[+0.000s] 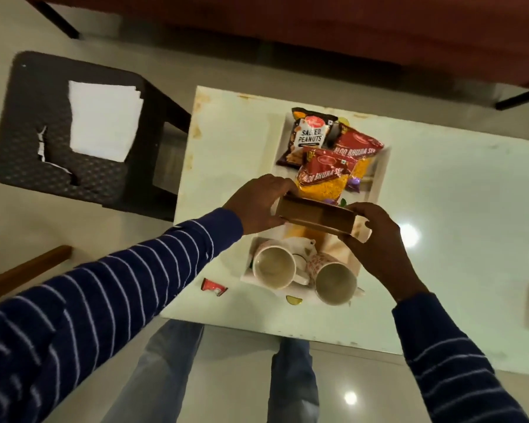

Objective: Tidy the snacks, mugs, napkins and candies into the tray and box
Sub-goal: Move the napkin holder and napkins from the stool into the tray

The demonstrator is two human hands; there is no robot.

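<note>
Both hands' fingers curled round brown box (315, 216); mugs (275, 267), snack packets (324, 175) beneath.

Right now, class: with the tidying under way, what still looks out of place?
Two candies lie loose on the table outside the tray: a red wrapper and a yellow candy by the mugs. White napkins sit on the dark stool. Both hands, left and right, hold the brown box.
</note>
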